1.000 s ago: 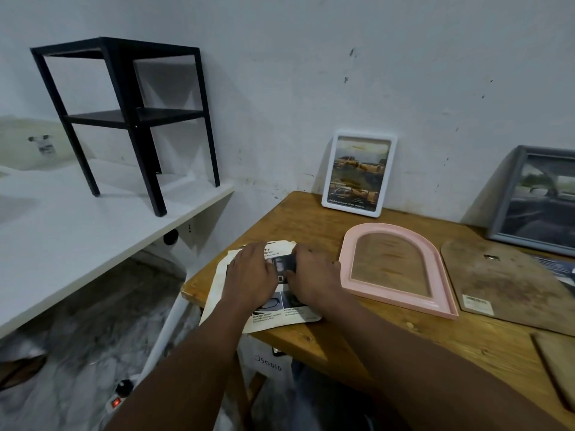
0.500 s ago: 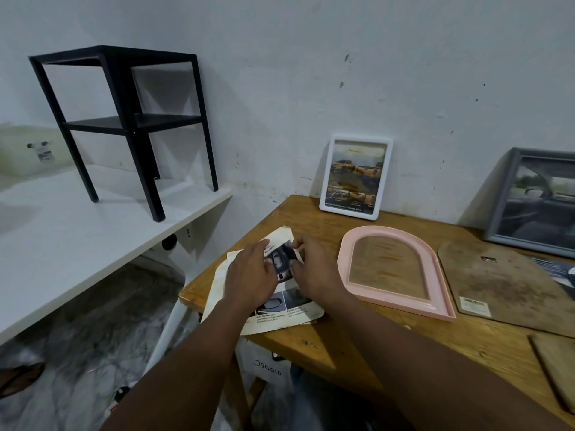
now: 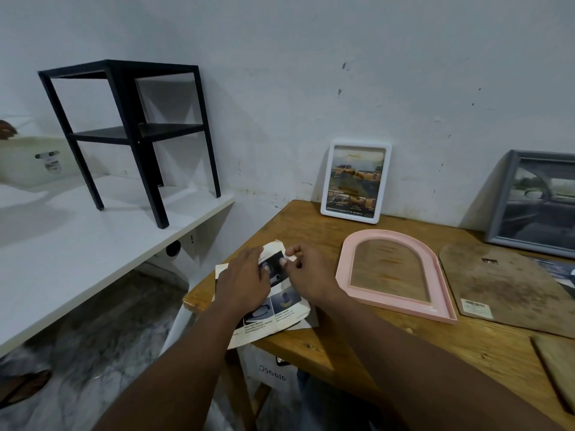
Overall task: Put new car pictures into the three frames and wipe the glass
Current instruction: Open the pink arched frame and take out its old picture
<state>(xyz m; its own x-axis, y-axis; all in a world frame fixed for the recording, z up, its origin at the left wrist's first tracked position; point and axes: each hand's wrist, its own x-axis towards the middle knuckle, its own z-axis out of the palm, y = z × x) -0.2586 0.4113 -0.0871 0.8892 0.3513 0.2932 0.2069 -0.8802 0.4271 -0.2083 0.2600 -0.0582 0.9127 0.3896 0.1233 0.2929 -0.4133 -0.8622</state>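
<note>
At the near left corner of the wooden table (image 3: 357,343), a car picture page (image 3: 280,309) lies partly over the edge. The left hand (image 3: 245,284) presses it down with fairly straight fingers; the right hand (image 3: 306,275) pinches its upper edge between thumb and forefinger. Just to the right, the pink arched frame (image 3: 392,234) lies flat beside a backing board (image 3: 504,284). A white frame (image 3: 356,178) and a grey frame (image 3: 535,203) lean against the wall.
</note>
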